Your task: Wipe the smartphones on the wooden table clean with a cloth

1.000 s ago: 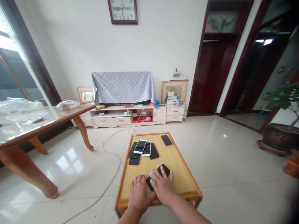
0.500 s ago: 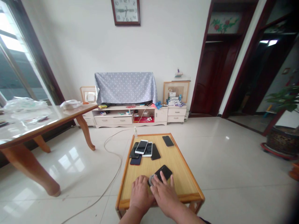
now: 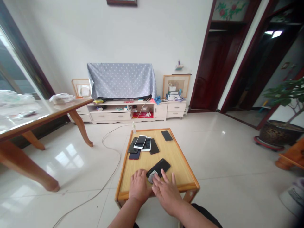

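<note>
1. Wooden low table [image 3: 172, 153] stands on shiny tiles.
2. Five phones [image 3: 140, 142] bunch up at its far left.
3. Right hand [image 3: 167, 193] has spread fingers, tips on a grey cloth [image 3: 152, 176].
4. Left hand [image 3: 138, 186] is curled; I can't tell if it pinches.
5. Black phone [image 3: 162, 166] lies near the front, under the cloth.

Both bare forearms, left [image 3: 125, 212] and right [image 3: 193, 214], enter from the bottom edge and angle in toward lower center, wrists about straight. Left hand [image 3: 139, 187] is back-up just left of center, fingers [image 3: 137, 176] close together and bent at the tips, thumb [image 3: 148, 190] out toward the right hand. Right hand [image 3: 167, 193] sits just beside it, back-up, reaching up-left, fingers [image 3: 165, 176] splayed and nearly straight, hands apart or barely touching, can't tell.
</note>
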Action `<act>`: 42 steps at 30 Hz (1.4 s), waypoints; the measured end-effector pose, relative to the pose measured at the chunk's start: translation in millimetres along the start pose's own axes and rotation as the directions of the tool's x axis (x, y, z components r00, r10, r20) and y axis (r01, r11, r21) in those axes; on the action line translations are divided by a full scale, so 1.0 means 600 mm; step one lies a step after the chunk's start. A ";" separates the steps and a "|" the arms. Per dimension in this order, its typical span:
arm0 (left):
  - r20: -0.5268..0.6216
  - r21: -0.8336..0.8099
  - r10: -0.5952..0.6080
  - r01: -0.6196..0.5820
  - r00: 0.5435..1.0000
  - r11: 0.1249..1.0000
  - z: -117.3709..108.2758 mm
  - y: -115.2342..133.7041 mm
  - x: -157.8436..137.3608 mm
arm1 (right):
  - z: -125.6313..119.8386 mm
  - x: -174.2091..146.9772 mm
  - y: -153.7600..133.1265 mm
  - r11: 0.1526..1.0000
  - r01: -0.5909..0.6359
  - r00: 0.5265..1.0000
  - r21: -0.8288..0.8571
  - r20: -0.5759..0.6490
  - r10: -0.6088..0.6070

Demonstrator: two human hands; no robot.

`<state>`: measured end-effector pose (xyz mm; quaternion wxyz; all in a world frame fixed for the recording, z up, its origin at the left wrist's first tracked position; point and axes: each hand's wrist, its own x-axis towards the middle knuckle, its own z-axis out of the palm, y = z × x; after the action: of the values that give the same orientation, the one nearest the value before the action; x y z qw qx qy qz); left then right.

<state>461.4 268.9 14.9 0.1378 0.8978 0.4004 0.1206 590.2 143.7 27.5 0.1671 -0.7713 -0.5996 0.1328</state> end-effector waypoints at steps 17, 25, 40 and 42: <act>-0.015 0.009 0.005 -0.005 1.000 1.000 -0.005 0.006 0.002 | -0.020 0.008 0.034 0.976 -0.211 0.974 -0.051 -0.092 0.206; 0.003 -0.002 0.007 -0.007 1.000 1.000 -0.004 0.001 0.002 | -0.016 -0.004 -0.001 0.998 0.059 0.998 -0.010 -0.038 -0.059; -0.019 -0.008 -0.008 0.008 1.000 1.000 -0.011 0.009 -0.001 | -0.001 0.073 -0.013 0.992 -0.094 0.994 -0.081 -0.065 0.089; -0.009 -0.011 -0.010 0.010 1.000 1.000 -0.014 0.010 0.000 | 0.001 0.069 -0.012 0.997 -0.013 0.999 -0.071 -0.039 0.010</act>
<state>462.6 266.2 24.9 0.1416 0.8945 0.4049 0.1261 593.7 185.7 29.9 0.1504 -0.7826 -0.5962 0.0974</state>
